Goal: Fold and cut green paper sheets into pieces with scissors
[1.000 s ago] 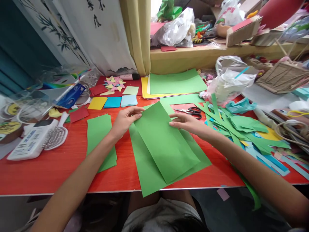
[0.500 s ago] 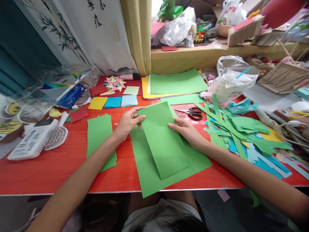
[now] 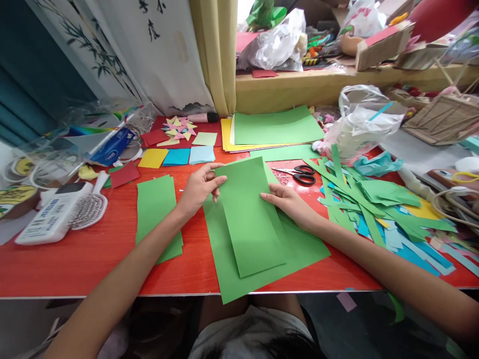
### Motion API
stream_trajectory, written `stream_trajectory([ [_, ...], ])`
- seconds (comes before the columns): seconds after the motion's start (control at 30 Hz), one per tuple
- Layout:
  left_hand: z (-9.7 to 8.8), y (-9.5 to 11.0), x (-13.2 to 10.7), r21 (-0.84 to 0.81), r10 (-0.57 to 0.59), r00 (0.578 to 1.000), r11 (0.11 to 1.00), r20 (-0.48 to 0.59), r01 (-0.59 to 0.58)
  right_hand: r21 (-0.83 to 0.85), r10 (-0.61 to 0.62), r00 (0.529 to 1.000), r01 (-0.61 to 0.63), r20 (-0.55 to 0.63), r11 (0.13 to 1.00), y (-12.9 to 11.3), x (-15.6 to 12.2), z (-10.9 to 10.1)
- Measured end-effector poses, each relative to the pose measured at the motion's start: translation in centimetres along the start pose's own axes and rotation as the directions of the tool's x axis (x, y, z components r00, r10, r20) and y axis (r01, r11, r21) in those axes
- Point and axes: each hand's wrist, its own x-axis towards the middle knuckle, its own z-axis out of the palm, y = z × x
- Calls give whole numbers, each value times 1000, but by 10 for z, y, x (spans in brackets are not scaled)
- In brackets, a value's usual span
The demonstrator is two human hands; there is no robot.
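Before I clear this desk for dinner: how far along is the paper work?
Done: cut green strips piled right of the scissors. In hand: left hand and right hand hold a narrow green sheet over a wider one. Left, probably: the uncut stack behind.

The narrow green sheet (image 3: 250,219) covers the middle of the large green sheet (image 3: 299,249) and hides some fingertips of the left grip (image 3: 198,188); at its right edge, whether the thumb of the right grip (image 3: 288,200) passes underneath cannot be told. Right of it, green strips (image 3: 359,199) bury most of the blue scraps (image 3: 419,249), and behind it the back green sheet (image 3: 277,127) hides all but the margins of the yellow stack (image 3: 225,137). Left of it, the print on the white keypad device (image 3: 52,217) and blue box (image 3: 112,148) is too small to read.
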Motion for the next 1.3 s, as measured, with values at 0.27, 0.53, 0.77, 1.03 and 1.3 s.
stream_trajectory([
  [0.27, 1, 1, -1, 15, 3, 1000, 1000, -18, -2, 0, -1, 1000, 1, 14, 1000, -2, -1, 0],
  [0.53, 2, -1, -1, 2, 23, 999, 1000, -49, -23, 41, 8, 1000, -8, 1, 999, -3, -2, 1],
  [0.77, 4, -1, -1, -16, 39, 998, 999, -53, -40, 130, 13, 1000, -12, -12, 991, -2, -1, 2],
  [1.03, 4, -2, -1, -10, 46, 997, 999, -55, -46, 140, 31, 999, -27, -24, 990, -2, -2, 3],
  [1.3, 5, -2, -2, -2, 67, 994, 998, -82, -68, 171, 55, 998, -51, -17, 984, -5, -3, 3],
])
